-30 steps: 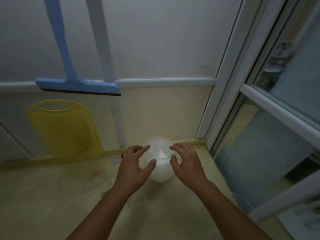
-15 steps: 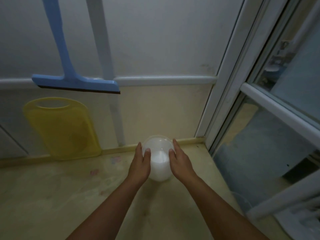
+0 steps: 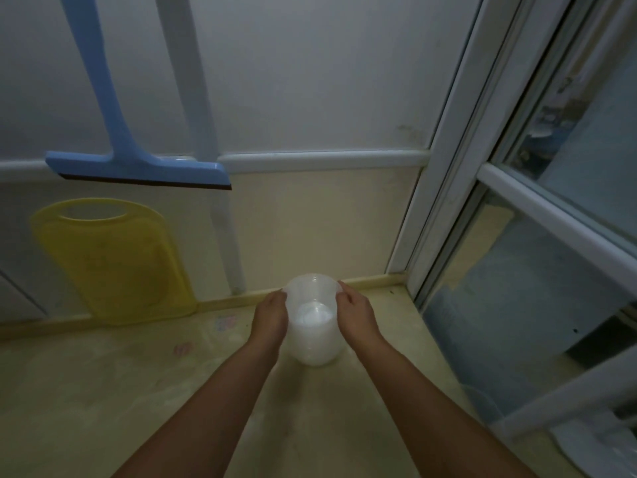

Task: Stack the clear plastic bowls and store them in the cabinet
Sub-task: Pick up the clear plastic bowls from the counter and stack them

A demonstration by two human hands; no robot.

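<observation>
Sliding higher up bowl stack: hands

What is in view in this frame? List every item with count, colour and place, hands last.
stack of bowls: one stack, number of bowls unclear, clear plastic, on the counter near the back wall, between the hands
squeegee: one, blue, hanging on the wall at upper left
cutting board: one, yellow, leaning against the wall at left
counter: one, beige
glass doors: white-framed, at right
left hand: one, pressed on the stack's left side
right hand: one, pressed on its right side
</observation>
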